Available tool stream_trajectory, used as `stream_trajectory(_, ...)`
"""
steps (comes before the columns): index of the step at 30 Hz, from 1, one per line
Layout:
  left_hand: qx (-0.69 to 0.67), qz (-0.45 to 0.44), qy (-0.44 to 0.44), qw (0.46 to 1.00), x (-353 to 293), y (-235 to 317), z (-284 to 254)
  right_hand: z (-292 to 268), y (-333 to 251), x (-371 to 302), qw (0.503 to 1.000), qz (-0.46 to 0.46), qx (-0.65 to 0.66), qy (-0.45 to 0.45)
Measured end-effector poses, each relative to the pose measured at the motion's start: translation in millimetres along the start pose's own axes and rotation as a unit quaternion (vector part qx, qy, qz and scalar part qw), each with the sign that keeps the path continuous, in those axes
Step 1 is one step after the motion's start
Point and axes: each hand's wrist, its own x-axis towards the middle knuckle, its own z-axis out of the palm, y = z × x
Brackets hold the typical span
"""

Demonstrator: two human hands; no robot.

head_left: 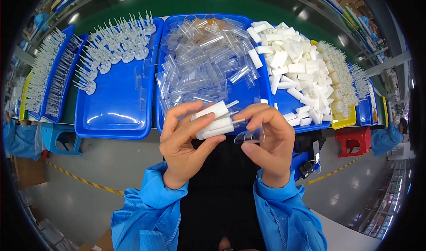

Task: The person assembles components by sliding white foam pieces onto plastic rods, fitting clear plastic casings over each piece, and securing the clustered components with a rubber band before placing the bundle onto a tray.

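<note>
In front of my body, my left hand (182, 147) grips a small bundle of white blocks (218, 127) between thumb and fingers. Thin clear pins (232, 103) stick out of the blocks' right ends. Close beside these pins, my right hand (274, 147) is curled with a thin, curved clear plastic piece (249, 136) between thumb and fingers. Its index fingertip is at the pins; whether it touches them I cannot tell. Beyond both hands lies a pile of clear plastic sleeves (199, 56) in a blue tray (248, 92).
Right of the sleeves is a heap of white blocks (297, 69). A blue tray (117, 118) at left carries clear pronged parts (120, 42). More pronged parts fill a yellow tray (346, 121) and outer trays. A blue stool (60, 140) and red stool (353, 141) stand below.
</note>
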Motion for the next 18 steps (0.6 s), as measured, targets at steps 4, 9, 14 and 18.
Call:
stream_trajectory(4,-0.009,-0.018,0.006,1.0,-1.2,-0.1,5.0,3.0,-1.0,1.2,0.999,-0.021,0.033,-0.025)
stream_trajectory(9,0.086,0.067,0.013,0.994,-3.6,-2.6,6.0,-2.8,6.4,2.3,0.998,0.021,0.045,-0.044)
stream_trajectory(14,0.109,0.052,-0.028,0.992,-2.6,-0.6,5.9,3.3,5.0,3.5,0.998,0.004,0.066,-0.019)
stream_trajectory(18,-0.02,-0.053,-0.011,0.998,-1.0,5.3,6.2,-4.8,9.7,-4.2,0.995,-0.036,0.084,0.032)
